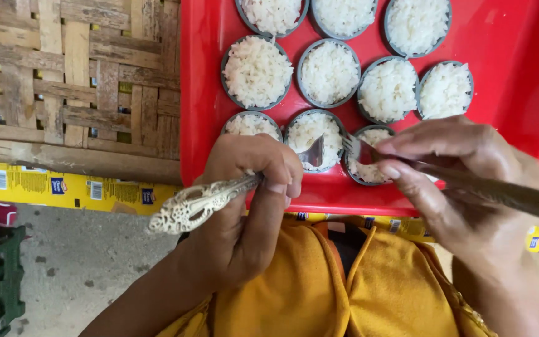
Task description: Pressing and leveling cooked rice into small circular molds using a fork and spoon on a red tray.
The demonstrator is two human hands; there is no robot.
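The left hand (251, 187) is closed around the ornate silver handle of a spoon (219, 193), fingers curled over it, thumb beneath. The handle's pierced, scrolled end sticks out to the left, while the bowl reaches into a small round cup (312, 142) of white rice at the near edge of a red tray (519, 68). The right hand (450, 181) pinches the darker handle of a fork (369, 150) between thumb and fingers; its tines rest on the rice of the neighbouring cup (369, 159), which looks less full than the others.

The cups are grey-rimmed, packed with sticky white rice, standing in close rows on the tray. The tray sits just above the person's lap, clothed in mustard-yellow cloth (344, 287).

The spoon's bowl is partly hidden by the left fingers. The fork's handle runs off the right edge, blurred. The top row of cups is cut off by the frame, and the right hand covers part of the tray's near rim. A woven bamboo surface (76, 81) lies to the left.
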